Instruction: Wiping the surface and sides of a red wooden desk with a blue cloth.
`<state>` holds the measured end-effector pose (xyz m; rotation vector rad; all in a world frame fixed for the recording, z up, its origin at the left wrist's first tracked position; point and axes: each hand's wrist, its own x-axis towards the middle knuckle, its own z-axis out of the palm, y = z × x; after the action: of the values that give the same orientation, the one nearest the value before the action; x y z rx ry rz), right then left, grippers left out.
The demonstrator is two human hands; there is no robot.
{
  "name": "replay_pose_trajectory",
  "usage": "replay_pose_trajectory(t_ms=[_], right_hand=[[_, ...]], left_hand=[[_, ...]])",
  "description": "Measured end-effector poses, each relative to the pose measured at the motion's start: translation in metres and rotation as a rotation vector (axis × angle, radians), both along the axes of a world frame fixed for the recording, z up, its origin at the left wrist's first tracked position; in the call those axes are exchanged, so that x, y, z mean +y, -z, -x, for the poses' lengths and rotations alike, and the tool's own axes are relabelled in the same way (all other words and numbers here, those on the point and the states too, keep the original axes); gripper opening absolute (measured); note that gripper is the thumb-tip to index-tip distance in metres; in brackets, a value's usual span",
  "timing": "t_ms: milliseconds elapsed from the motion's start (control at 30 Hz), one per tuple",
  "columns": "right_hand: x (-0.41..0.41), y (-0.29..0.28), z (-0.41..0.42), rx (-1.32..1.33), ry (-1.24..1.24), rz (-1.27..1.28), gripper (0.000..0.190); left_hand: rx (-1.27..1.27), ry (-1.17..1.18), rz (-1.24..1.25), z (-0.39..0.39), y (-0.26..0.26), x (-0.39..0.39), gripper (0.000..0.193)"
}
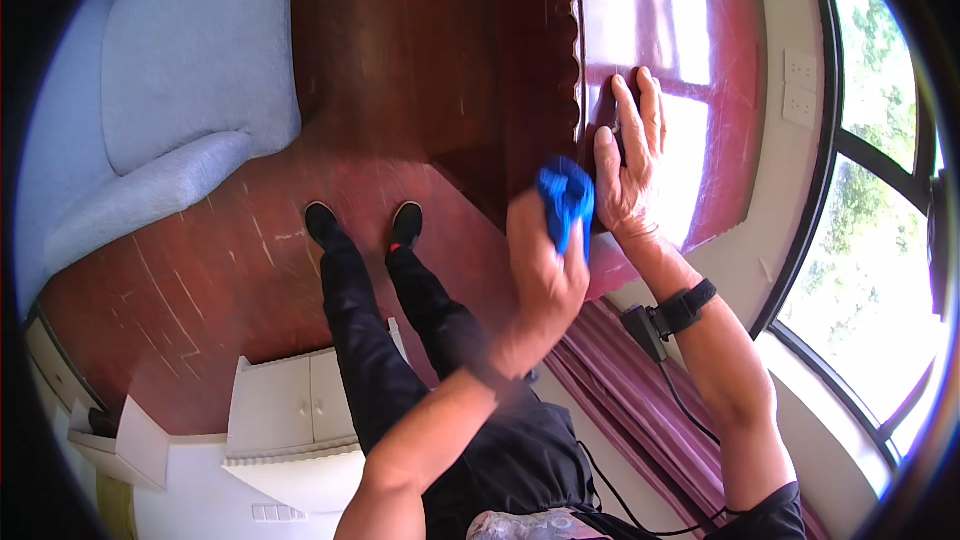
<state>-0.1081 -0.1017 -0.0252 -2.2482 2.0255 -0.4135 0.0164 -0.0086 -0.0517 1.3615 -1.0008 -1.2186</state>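
My left hand (544,240) grips a crumpled blue cloth (566,199) and is blurred. It is at the near end of the scalloped edge (577,52) of a dark red wooden piece of furniture (536,90). Whether the cloth touches the wood I cannot tell. To the right, my right hand (634,157) lies on the glossy red top (731,90), fingers stretched forward and thumb apart, with nothing held. A black strap with a small device (664,319) is around the right wrist.
A light blue upholstered sofa (195,52) stands at the left on a scuffed red floor (225,262). Black-framed windows (870,262) and wall sockets (800,86) are at the right. A purple curtain (637,397) hangs beside me. Behind are a white cabinet (285,405) and a dangling cable (682,401).
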Motion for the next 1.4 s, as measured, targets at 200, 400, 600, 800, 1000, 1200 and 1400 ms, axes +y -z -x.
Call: replay_pose_trajectory(t_ms=[200, 400, 600, 800, 1000, 1200, 1400], right_hand=[[0.002, 0.0, -0.001, 0.035, 0.009, -0.015, 0.055], [0.002, 0.0, 0.0, 0.012, 0.004, -0.009, 0.055], [0.003, -0.001, -0.004, 0.012, 0.005, -0.016, 0.056], [0.002, -0.005, -0.004, 0.08, 0.007, -0.037, 0.058], [0.002, -0.004, -0.011, 0.051, 0.003, -0.027, 0.058], [0.0, -0.007, -0.006, 0.011, 0.006, -0.035, 0.059], [-0.002, -0.006, -0.009, 0.026, -0.014, -0.051, 0.059]], left_hand=[[0.171, 0.0, -0.264, -0.01, -0.01, 0.066, 0.025], [0.144, -0.035, -0.208, 0.002, 0.045, -0.037, 0.028], [0.16, -0.051, -0.118, -0.002, 0.055, -0.101, 0.034], [0.223, 0.073, -0.438, -0.001, 0.073, 0.023, 0.04], [0.135, -0.008, -0.446, 0.004, 0.085, 0.045, 0.037], [0.191, -0.058, -0.176, 0.002, 0.066, -0.1, 0.041], [0.223, 0.001, -0.198, -0.007, 0.066, -0.132, 0.041]])
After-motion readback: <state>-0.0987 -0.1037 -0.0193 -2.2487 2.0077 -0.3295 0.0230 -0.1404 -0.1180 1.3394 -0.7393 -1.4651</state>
